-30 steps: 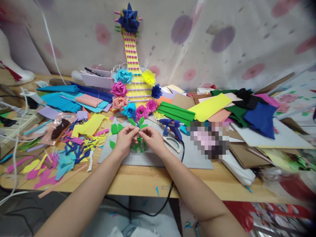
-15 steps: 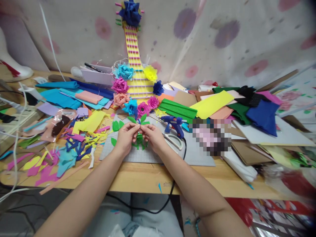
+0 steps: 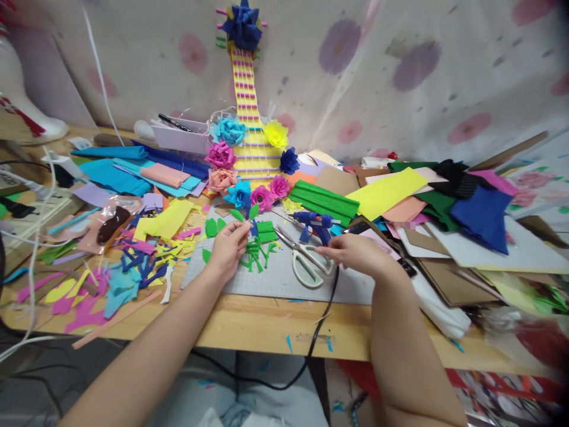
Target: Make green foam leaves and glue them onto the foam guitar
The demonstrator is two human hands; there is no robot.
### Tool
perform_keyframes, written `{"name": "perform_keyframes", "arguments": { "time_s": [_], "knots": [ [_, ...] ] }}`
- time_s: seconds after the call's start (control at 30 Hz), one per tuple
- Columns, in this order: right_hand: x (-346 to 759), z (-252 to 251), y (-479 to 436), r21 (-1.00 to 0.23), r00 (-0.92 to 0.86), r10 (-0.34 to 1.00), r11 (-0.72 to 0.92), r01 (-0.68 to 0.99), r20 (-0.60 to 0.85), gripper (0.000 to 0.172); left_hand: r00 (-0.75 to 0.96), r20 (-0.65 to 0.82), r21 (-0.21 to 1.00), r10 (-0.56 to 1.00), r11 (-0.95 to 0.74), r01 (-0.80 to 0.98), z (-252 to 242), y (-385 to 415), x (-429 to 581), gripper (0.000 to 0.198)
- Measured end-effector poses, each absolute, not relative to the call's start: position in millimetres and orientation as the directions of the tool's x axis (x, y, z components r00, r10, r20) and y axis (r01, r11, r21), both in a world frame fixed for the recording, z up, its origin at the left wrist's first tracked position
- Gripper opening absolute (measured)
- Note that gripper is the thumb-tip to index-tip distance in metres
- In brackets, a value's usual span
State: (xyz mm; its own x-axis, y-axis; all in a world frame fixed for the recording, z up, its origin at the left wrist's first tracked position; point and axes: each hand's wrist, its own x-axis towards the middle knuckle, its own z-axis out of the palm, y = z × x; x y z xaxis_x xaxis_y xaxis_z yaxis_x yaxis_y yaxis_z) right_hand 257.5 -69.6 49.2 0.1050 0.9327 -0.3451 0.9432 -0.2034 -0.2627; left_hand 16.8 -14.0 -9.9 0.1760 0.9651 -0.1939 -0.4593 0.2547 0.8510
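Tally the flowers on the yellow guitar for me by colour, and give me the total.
Dark blue flowers: 2
Light blue flowers: 2
Pink flowers: 3
Yellow flower: 1
Peach flower: 1
Total: 9

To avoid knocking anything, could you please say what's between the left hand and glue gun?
The head view shows blue paper, green paper and scissors between them.

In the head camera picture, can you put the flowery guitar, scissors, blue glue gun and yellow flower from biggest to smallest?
Largest to smallest, as they look:
1. Flowery guitar
2. White-handled scissors
3. Blue glue gun, though the right hand overlaps its handle
4. Yellow flower
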Motion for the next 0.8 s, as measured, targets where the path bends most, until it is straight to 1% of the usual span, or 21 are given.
{"name": "perform_keyframes", "arguments": {
  "time_s": [0.03, 0.07, 0.1, 0.13, 0.2, 0.27, 0.33, 0.43, 0.53, 0.63, 0.7, 0.73, 0.8],
  "knots": [
    [265.1, 46.6, -69.9, -0.211, 0.16, 0.94, -0.229, 0.95, -0.302, 0.049, 0.177, -0.2, 0.845, 0.964, 0.261, -0.468, -10.0, -14.1, 16.5, 0.024],
    [271.8, 42.6, -68.9, -0.184, 0.206, 0.946, -0.255, 0.949, -0.25, 0.049, 0.178, -0.204, 0.839, 0.963, 0.266, -0.475, -10.0, -14.2, 16.3, 0.024],
    [277.3, 37.2, -66.5, -0.187, 0.237, 0.951, -0.274, 0.943, -0.199, 0.049, 0.177, -0.208, 0.834, 0.962, 0.269, -0.482, -10.0, -14.3, 16.2, 0.024],
    [281.2, 30.8, -62.8, -0.218, 0.254, 0.958, -0.278, 0.935, -0.133, 0.049, 0.172, -0.211, 0.831, 0.962, 0.269, -0.487, -10.1, -14.4, 16.1, 0.023],
    [284.6, 15.8, -53.2, -0.338, 0.205, 0.978, -0.207, 0.918, -0.043, 0.049, 0.156, -0.209, 0.83, 0.965, 0.26, -0.494, -10.1, -14.5, 16.3, 0.022],
    [283.1, 0.4, -43.3, -0.465, 0.128, 0.992, -0.109, 0.878, 0.009, 0.044, 0.138, -0.201, 0.832, 0.97, 0.243, -0.499, -10.2, -14.4, 16.6, 0.021],
    [278.9, -12.1, -36.0, -0.555, 0.12, 0.991, -0.067, 0.829, 0.058, 0.039, 0.129, -0.194, 0.834, 0.972, 0.233, -0.501, -10.4, -14.4, 16.9, 0.021],
    [271.9, -20.6, -32.7, -0.651, 0.205, 0.97, -0.074, 0.756, 0.127, 0.036, 0.124, -0.193, 0.835, 0.973, 0.229, -0.5, -10.6, -14.5, 17.5, 0.02],
    [265.6, -15.7, -37.0, -0.75, 0.335, 0.921, -0.079, 0.657, 0.196, 0.037, 0.104, -0.205, 0.839, 0.973, 0.229, -0.494, -10.2, -14.6, 18.6, 0.021],
    [255.9, -5.6, -44.7, -0.868, 0.417, 0.875, 0.008, 0.497, 0.247, 0.037, 0.078, -0.216, 0.85, 0.973, 0.226, -0.475, -9.6, -15.0, 20.1, 0.022],
    [245.5, -2.0, -49.6, -0.904, 0.372, 0.894, 0.079, 0.42, 0.251, 0.036, 0.066, -0.216, 0.861, 0.974, 0.222, -0.458, -9.8, -15.2, 21.1, 0.023],
    [239.3, -1.9, -51.5, -0.907, 0.318, 0.916, 0.1, 0.409, 0.245, 0.035, 0.061, -0.214, 0.865, 0.975, 0.218, -0.451, -10.0, -15.3, 21.5, 0.023],
    [226.4, -4.9, -54.1, -0.89, 0.214, 0.95, 0.116, 0.441, 0.229, 0.034, 0.054, -0.209, 0.871, 0.976, 0.211, -0.443, -10.8, -15.4, 22.2, 0.025]
  ]
}}
